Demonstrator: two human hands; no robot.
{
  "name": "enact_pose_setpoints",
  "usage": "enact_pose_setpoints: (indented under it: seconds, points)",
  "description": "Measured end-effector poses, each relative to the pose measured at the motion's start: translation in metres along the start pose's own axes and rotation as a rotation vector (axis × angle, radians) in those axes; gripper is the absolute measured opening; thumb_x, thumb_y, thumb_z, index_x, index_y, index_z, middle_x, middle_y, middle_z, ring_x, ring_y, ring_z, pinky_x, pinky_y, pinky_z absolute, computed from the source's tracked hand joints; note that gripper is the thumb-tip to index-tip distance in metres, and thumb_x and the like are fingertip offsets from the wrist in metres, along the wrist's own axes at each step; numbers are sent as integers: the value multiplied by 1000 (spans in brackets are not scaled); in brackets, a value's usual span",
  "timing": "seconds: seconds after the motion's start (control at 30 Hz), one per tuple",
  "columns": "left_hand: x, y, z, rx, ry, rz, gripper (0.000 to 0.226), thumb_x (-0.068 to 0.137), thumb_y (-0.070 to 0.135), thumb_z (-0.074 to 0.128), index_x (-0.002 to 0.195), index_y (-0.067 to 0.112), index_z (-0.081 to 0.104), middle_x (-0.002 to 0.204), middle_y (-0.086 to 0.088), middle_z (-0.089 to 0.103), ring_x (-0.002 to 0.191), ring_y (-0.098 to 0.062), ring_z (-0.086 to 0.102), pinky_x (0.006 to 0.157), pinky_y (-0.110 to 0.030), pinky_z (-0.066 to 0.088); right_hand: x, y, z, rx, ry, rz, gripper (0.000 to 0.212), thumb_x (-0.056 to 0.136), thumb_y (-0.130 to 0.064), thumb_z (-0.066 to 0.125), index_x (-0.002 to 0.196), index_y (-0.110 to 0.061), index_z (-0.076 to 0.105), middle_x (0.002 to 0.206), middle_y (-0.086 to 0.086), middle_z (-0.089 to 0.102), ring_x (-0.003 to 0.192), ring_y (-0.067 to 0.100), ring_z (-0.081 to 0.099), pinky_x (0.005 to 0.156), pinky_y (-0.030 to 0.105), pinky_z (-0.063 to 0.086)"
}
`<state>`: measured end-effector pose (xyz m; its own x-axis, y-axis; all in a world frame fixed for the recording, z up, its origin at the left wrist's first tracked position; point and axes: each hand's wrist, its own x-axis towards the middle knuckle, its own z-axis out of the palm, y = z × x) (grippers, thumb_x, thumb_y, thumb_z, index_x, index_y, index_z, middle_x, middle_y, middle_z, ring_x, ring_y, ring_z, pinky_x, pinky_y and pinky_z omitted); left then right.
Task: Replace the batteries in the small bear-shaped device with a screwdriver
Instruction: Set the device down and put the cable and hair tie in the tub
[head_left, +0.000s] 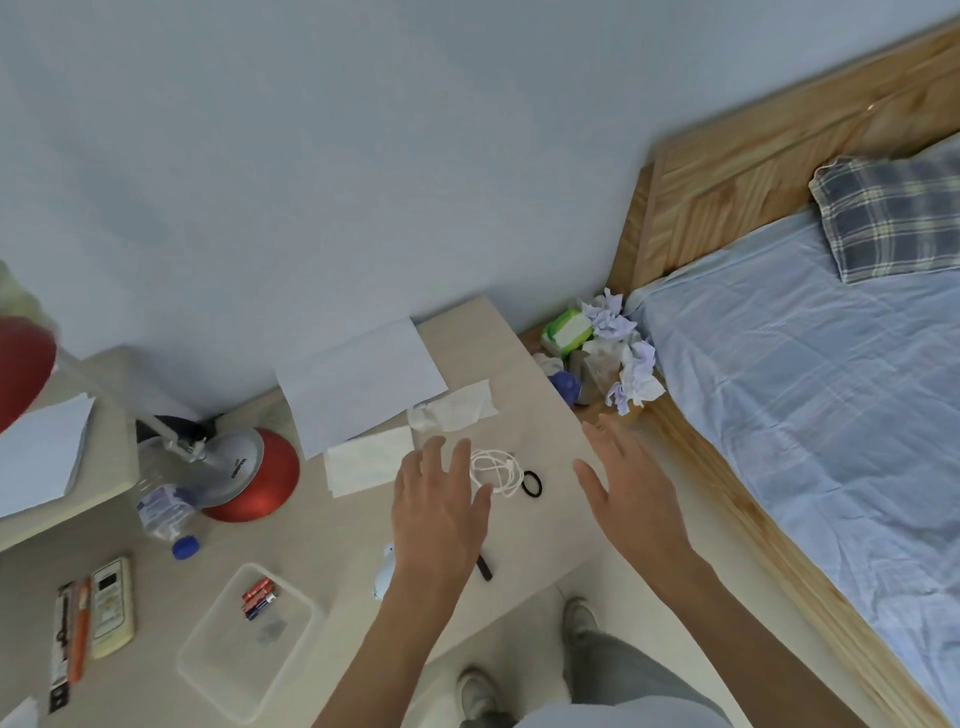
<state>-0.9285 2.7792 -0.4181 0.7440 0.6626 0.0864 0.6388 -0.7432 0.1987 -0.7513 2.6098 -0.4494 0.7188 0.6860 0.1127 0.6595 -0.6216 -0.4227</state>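
Two hands (441, 512) (631, 491) hover near cable (496, 466), hair tie (531, 494); left overlaps bear device (385, 574).

Between the left hand (441, 504) and the right hand (631, 488), a white cable (493, 470) and a black hair tie (531, 483) lie on the beige table (332, 540). Beside the left wrist show a pale blue-and-white bear-shaped device (385, 571) and a black tool (484, 566). Left of the left hand are a glossy red lamp base (254, 483), a clear bottle (166, 512) with a blue cap (185, 547), a translucent tray (208, 670) holding red-orange and dark blue batteries (258, 598), a cream remote (110, 608) and an orange pen (79, 634). Beyond the left fingers is white paper (358, 384). Right of the right hand are a honey-coloured wooden bed frame (727, 176), a light blue, faintly striped sheet (779, 389), and a pillow (893, 218) in blue-grey plaid crossed with cream lines.
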Motion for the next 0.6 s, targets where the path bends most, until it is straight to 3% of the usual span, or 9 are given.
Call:
enact_pose_setpoints:
  seconds: [0.2, 0.37, 0.53, 0.6]
  points:
    - [42, 9, 40, -90, -166, -90, 61, 100, 36, 70, 156, 26, 49, 161, -3, 47, 141, -31, 49, 92, -43, 62, 34, 26, 33, -8, -92, -85, 40, 103, -30, 68, 141, -17, 66, 146, 7, 63, 127, 28, 64, 89, 40, 62]
    - [76, -8, 105, -148, -315, -110, 63, 104, 28, 65, 162, 31, 42, 166, -2, 41, 148, -29, 40, 101, -46, 58, 56, 48, 90, 0, -251, -155, 39, 92, -18, 79, 129, -16, 70, 124, 4, 68, 108, 27, 69, 78, 36, 62]
    - [84, -22, 158, -179, -395, -153, 57, 109, 27, 59, 162, 39, 43, 166, 1, 38, 148, -26, 40, 106, -42, 55, 66, 62, 146, -53, -500, -212, 36, 100, -30, 65, 136, -24, 61, 128, -2, 59, 120, 22, 57, 82, 31, 54]
    - [78, -24, 170, -201, -374, -192, 54, 108, 25, 59, 158, 42, 48, 162, 3, 42, 145, -23, 44, 102, -42, 57, 67, 63, 160, -48, -519, -226, 27, 102, -36, 62, 128, -27, 62, 120, -5, 59, 115, 20, 57, 80, 29, 50]
